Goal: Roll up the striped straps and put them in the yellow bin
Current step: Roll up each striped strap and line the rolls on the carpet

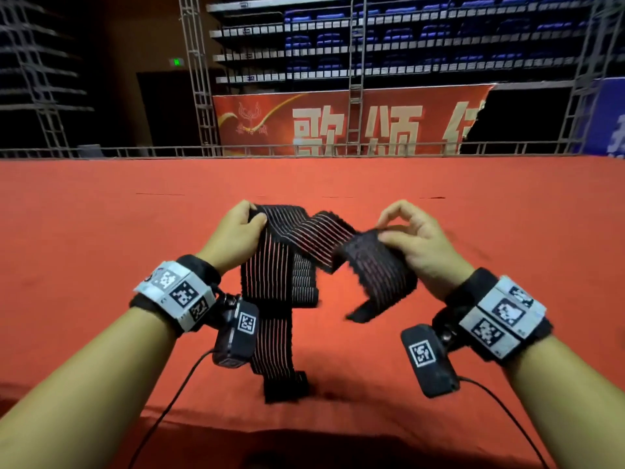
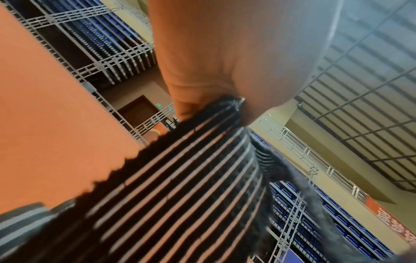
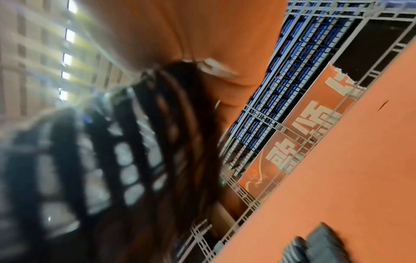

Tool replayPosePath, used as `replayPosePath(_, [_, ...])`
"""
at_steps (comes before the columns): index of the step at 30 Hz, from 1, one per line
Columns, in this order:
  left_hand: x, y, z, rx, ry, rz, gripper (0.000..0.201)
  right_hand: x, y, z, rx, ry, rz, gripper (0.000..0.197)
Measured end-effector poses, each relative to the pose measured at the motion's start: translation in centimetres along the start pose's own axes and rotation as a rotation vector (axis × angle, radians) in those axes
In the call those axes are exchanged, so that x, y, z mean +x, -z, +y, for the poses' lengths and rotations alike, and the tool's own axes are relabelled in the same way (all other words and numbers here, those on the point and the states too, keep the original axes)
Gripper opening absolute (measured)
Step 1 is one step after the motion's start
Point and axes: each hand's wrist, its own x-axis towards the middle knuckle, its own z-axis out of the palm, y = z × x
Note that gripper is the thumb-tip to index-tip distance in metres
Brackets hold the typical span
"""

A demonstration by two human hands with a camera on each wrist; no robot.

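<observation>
Head view: your left hand (image 1: pixel 236 231) pinches one end of the striped strap (image 1: pixel 287 265); your right hand (image 1: pixel 416 238) pinches the other. Strap sags between them above the red table (image 1: pixel 101 231), its tail touching the cloth.
Left wrist view: fingers (image 2: pixel 191 99) clamp striped strap.
Right wrist view: blurred; thumb (image 3: pixel 225 53) on strap.

The red-covered table (image 1: pixel 101 231) spreads before me; only my striped strap's (image 1: pixel 285 384) dangling end rests on it.
</observation>
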Motion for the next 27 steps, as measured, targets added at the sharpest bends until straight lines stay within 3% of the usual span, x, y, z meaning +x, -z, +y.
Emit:
replayPosePath(4, [0.2,-0.8,-2.5,0.141,0.091,-0.121,0.01,1.3,1.1,-2.9,0.141,0.008,0.169,0.044])
replayPosePath(8, [0.4,-1.3,-3.9,0.271,0.146,-0.181,0.01,1.9,0.3,-3.8,0.184,0.02,0.23,0.048])
replayPosePath(11, [0.0,-1.3,-4.7,0.448,0.152,-0.174,0.007,2.0,-0.7,-4.1,0.202,0.052,0.294,0.045])
replayPosePath(14, [-1.1,-0.6,-5.6,0.581,0.267,-0.165,0.005,2.5,-0.4,-5.0,0.297,0.087,0.413,0.046])
replayPosePath(16, [-1.2,-0.7,-5.4,0.455,0.262,-0.157,0.009,3.0,-0.6,-5.1,0.331,0.062,0.417,0.045])
replayPosePath(20, [-1.4,-2.4,-1.7,-0.012,0.102,-0.102,0.02,3.9,-3.1,-3.3,0.31,-0.072,0.382,0.052])
replayPosePath(23, [-2.7,-3.9,1.6,-0.353,0.073,-0.108,0.019,4.3,-4.8,-1.9,0.316,-0.105,0.463,0.061])
replayPosePath(27, [-3.6,-5.0,2.7,-0.567,0.084,-0.068,0.011,3.6,-6.2,0.6,0.082,-0.074,0.497,0.052])
